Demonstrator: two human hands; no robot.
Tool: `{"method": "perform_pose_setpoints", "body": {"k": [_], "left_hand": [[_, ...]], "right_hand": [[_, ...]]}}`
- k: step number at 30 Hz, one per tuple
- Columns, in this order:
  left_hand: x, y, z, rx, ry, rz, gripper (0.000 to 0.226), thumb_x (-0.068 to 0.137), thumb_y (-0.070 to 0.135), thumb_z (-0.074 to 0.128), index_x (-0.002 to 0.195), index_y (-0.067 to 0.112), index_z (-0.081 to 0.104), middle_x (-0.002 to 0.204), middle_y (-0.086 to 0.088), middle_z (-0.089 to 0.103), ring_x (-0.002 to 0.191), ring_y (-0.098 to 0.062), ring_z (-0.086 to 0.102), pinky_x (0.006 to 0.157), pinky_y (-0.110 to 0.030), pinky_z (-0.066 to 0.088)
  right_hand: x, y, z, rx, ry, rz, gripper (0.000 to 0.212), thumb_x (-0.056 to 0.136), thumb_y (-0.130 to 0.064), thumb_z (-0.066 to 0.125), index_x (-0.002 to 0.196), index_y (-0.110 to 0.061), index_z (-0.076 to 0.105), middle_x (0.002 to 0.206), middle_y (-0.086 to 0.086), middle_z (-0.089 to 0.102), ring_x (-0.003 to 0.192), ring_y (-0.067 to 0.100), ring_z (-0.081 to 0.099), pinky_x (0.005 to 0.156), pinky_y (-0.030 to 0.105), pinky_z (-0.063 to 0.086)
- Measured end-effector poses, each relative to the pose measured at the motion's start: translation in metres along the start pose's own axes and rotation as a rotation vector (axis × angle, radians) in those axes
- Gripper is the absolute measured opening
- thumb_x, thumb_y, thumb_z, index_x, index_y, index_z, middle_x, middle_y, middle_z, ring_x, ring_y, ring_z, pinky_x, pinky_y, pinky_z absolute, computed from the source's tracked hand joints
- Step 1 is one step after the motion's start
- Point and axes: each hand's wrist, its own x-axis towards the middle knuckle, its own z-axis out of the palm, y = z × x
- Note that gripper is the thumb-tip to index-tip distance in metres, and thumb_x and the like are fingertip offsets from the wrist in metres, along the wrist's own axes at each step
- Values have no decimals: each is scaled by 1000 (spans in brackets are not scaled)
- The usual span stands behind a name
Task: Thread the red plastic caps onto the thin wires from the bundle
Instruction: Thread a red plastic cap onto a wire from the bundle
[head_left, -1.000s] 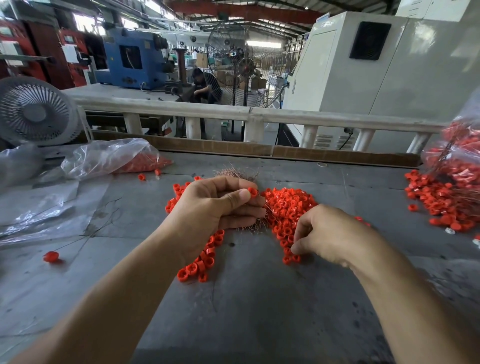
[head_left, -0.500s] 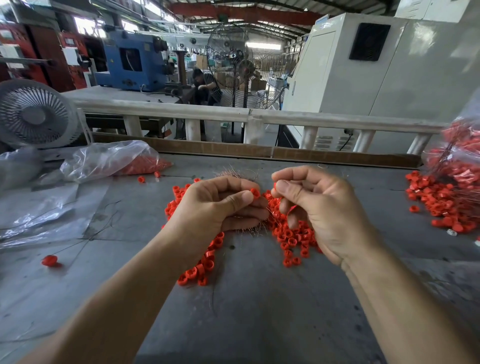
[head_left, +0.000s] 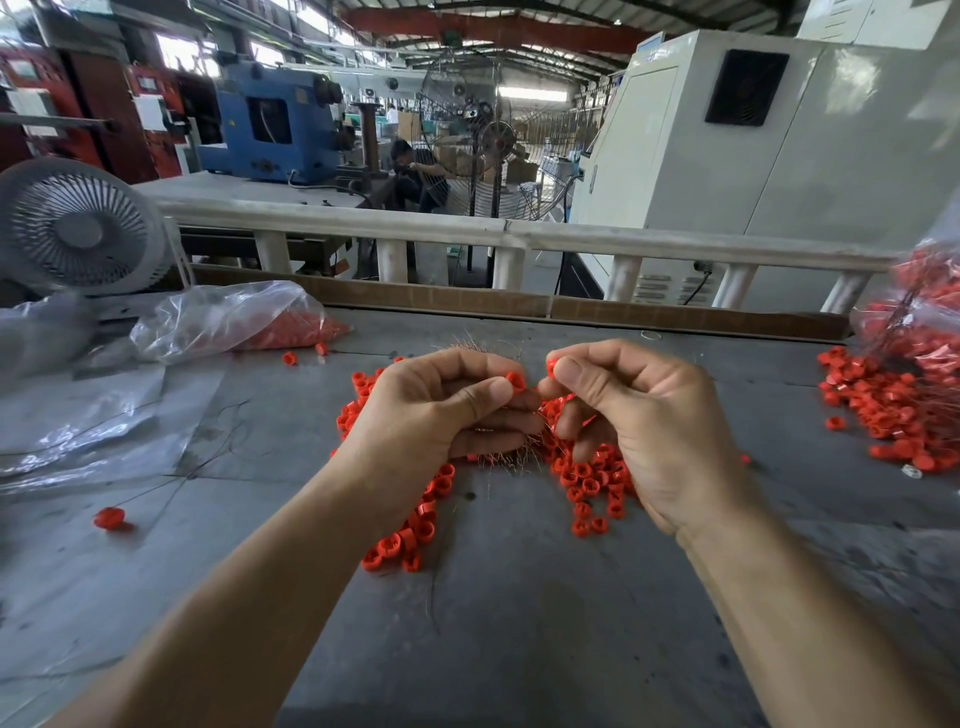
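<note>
Both hands are raised just above the grey worktop (head_left: 519, 623), close together, directly over the loose heap of red caps (head_left: 587, 478); this placement keeps fresh stock within immediate reach of the feeding hand. The left hand (head_left: 441, 410) has its grip clenched round the wire bundle (head_left: 498, 454), whose fine coppery ends fan out below the curled fingers and beyond the knuckles; its thumb and forefinger also pinch one red cap (head_left: 516, 381) at the fingertip, apparently steadying a single wire end for loading. The right hand (head_left: 639, 415) pinches a second cap (head_left: 551, 368) between thumb and forefinger, held just beside the first cap, apart by a narrow gap; the remaining fingers are curled underneath. Judged from this arrangement, the step in hand is presenting the cap to a wire tip; the tip itself is too thin to resolve. To the right lies a separate heap (head_left: 883, 410) of caps with wires running through it, likely finished work kept apart from unthreaded stock. A clear plastic bag (head_left: 223, 317) holding more caps rests at the far left.
</note>
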Motion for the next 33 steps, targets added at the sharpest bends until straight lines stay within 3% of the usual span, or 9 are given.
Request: {"method": "perform_pose_setpoints", "body": {"k": [6, 9, 15, 18, 23, 27, 33], "left_hand": [[-1, 0, 0, 7, -2, 5, 27, 83, 16, 68, 107, 3, 70, 97, -18, 77, 92, -28, 77, 72, -28, 61], [-1, 0, -1, 0, 1, 8, 26, 83, 16, 68, 106, 4, 71, 96, -18, 77, 92, -28, 77, 72, -28, 61], [-1, 0, 0, 17, 0, 15, 27, 83, 15, 67, 107, 2, 69, 98, -20, 77, 93, -30, 77, 74, -31, 62], [-2, 0, 2, 22, 13, 25, 29, 83, 14, 67, 108, 1, 68, 97, -21, 77, 91, -30, 77, 74, -30, 63], [-1, -4, 4, 63, 50, 76, 21, 92, 3, 64, 112, -4, 67, 97, -24, 76, 89, -30, 77, 74, -30, 63], [0, -6, 5, 101, 66, 120, 18, 92, 2, 64, 110, -2, 68, 95, -22, 76, 91, -31, 77, 75, -31, 63], [-1, -9, 6, 144, 64, 176, 18, 93, 1, 65, 110, 1, 69, 93, -17, 78, 89, -28, 77, 73, -29, 62]], "right_hand": [[-1, -2, 5, 2, 36, -43, 11, 87, -3, 75, 94, -11, 78, 83, 21, 74, 61, 16, 66, 51, 25, 55], [-1, -2, 6, -46, 46, -47, 16, 88, 1, 73, 97, -11, 78, 81, 16, 75, 63, 15, 67, 54, 24, 56], [-3, 1, 5, -234, 96, -103, 12, 90, -12, 77, 94, -23, 77, 80, 1, 77, 65, 21, 73, 59, 32, 60], [-4, 0, 8, -243, 114, -168, 12, 88, -13, 79, 90, -24, 76, 76, 0, 76, 63, 17, 72, 59, 25, 58], [-7, -2, 10, -303, 100, -239, 16, 85, -17, 82, 89, -32, 77, 80, -9, 76, 68, 13, 73, 66, 28, 62], [-9, -3, 12, -404, 91, -301, 21, 87, -14, 80, 91, -34, 77, 82, -15, 76, 75, 8, 73, 71, 21, 59], [-10, -4, 13, -508, 72, -402, 15, 86, -8, 80, 93, -22, 79, 88, -13, 73, 89, 3, 70, 74, 8, 49]]}}
